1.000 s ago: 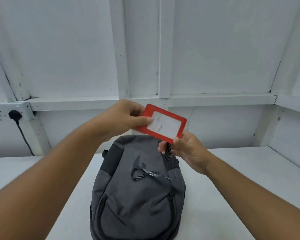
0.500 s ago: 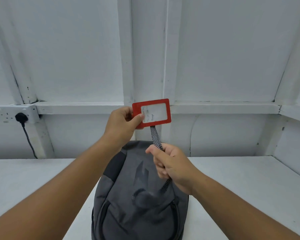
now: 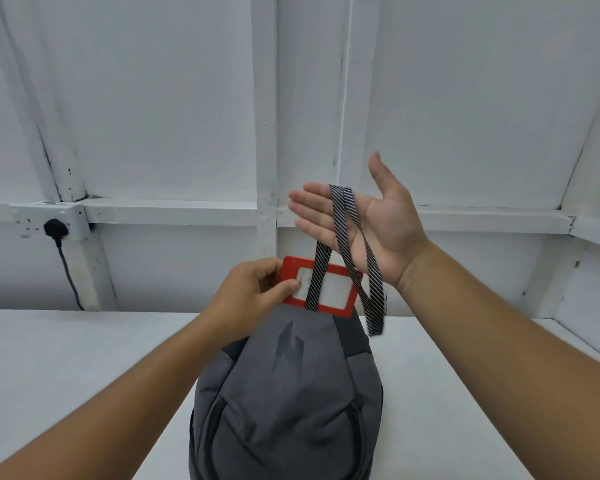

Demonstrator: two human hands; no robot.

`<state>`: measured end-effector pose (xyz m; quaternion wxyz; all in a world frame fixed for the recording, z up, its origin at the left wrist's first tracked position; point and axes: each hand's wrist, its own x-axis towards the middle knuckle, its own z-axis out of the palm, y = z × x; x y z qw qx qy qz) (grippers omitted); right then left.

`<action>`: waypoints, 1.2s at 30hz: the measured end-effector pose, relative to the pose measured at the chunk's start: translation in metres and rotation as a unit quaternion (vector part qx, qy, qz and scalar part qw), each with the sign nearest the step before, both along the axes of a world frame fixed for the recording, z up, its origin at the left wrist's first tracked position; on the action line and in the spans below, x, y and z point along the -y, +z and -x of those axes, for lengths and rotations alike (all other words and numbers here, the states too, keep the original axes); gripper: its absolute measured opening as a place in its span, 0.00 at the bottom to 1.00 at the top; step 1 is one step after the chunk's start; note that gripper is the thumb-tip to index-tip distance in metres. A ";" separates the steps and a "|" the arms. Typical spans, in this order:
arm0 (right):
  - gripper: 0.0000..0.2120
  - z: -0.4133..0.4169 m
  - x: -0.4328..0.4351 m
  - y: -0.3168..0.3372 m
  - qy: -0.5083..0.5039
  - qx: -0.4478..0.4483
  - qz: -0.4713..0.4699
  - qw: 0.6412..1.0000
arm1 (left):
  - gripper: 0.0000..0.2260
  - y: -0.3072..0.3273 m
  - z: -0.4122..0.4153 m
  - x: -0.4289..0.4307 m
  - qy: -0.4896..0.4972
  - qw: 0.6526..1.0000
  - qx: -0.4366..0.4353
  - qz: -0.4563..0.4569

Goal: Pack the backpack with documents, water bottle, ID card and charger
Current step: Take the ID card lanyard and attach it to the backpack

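A grey backpack [image 3: 288, 393] lies on the white table [image 3: 84, 358] right in front of me, its zips looking closed. My left hand [image 3: 253, 292] pinches the left edge of a red ID card holder [image 3: 333, 289] just above the bag's top. The holder's black-and-white striped lanyard [image 3: 342, 220] loops over the flat, open fingers of my right hand [image 3: 368, 220], which is raised palm-up above and to the right of the card. One loop end of the lanyard hangs down beside my right wrist. No documents, bottle or charger appear in view.
A white panelled wall [image 3: 174, 98] stands behind the table. On its left rail is a socket [image 3: 49, 223] with a black plug and cable [image 3: 68, 271] running down behind the table. A side wall closes the table's right end.
My right hand let go of its pinch on the lanyard, rose and opened so the strap drapes over its fingers. My left hand lowered the card toward the backpack's top.
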<state>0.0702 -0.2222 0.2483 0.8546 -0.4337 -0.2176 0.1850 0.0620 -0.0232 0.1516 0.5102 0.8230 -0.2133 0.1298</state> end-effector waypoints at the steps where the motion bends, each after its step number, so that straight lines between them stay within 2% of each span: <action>1: 0.46 -0.008 -0.001 -0.001 -0.002 -0.012 -0.006 1.000 | 0.07 0.000 0.005 0.001 -0.019 1.000 -0.009 0.013; 3: 0.51 -0.020 -0.003 -0.006 0.008 -0.031 -0.012 0.999 | 0.09 -0.001 0.011 0.000 -0.046 0.998 -0.026 0.046; 5: 0.49 -0.028 -0.004 -0.017 0.009 -0.061 -0.002 0.998 | 0.09 -0.004 0.015 -0.005 -0.060 0.995 -0.036 0.069; 6: 0.41 -0.032 -0.003 -0.022 0.004 -0.086 0.025 0.996 | 0.09 -0.006 0.018 -0.007 -0.065 0.994 -0.041 0.076; 8: 0.19 -0.042 0.003 -0.039 -0.001 -0.142 0.106 0.984 | 0.10 -0.011 0.023 -0.011 -0.074 0.990 -0.058 0.104; 9: 0.14 -0.047 0.007 -0.049 0.013 -0.162 0.136 0.977 | 0.10 -0.012 0.025 -0.013 -0.080 0.987 -0.064 0.123; 12: 0.16 -0.053 0.018 -0.076 0.054 -0.161 0.203 0.964 | 0.12 -0.012 0.026 -0.017 -0.083 0.979 -0.069 0.175; 14: 0.19 -0.051 0.020 -0.092 0.114 -0.139 0.169 0.969 | 0.15 -0.008 0.025 -0.017 -0.077 0.967 -0.072 0.232; 16: 0.18 -0.045 0.015 -0.107 0.148 -0.110 0.158 0.970 | 0.16 0.000 0.021 -0.017 -0.069 0.948 -0.079 0.302; 18: 0.16 -0.035 0.004 -0.123 0.123 -0.084 0.184 0.972 | 0.15 0.010 0.015 -0.018 -0.048 0.941 -0.061 0.328; 20: 0.17 -0.014 -0.013 -0.133 0.080 -0.053 0.207 0.974 | 0.12 0.019 0.009 -0.019 -0.002 0.951 -0.030 0.307; 22: 0.18 0.008 -0.023 -0.136 0.031 0.005 0.274 0.961 | 0.09 0.027 0.000 -0.022 0.057 0.962 0.009 0.269; 24: 0.20 0.026 -0.025 -0.128 -0.008 0.080 0.367 0.927 | 0.07 0.031 -0.009 -0.026 0.109 0.969 0.043 0.218; 27: 0.18 0.048 -0.024 -0.097 -0.042 0.146 0.473 0.868 | 0.04 0.024 -0.016 -0.029 0.187 0.975 0.104 0.059; 30: 0.17 0.059 -0.023 -0.053 -0.078 0.184 0.535 0.821 | 0.02 0.009 -0.017 -0.025 0.194 0.972 0.134 -0.016; 32: 0.17 0.057 -0.023 -0.026 -0.112 0.246 0.591 0.760 | 0.02 0.001 -0.016 -0.023 0.175 0.974 0.140 -0.046; 35: 0.16 0.040 -0.022 0.005 -0.159 0.361 0.669 0.630 | 0.02 -0.009 -0.013 -0.020 0.101 0.984 0.130 -0.073; 36: 0.15 0.031 -0.020 0.013 -0.167 0.382 0.681 0.602 | 0.03 -0.010 -0.009 -0.018 0.071 0.988 0.118 -0.064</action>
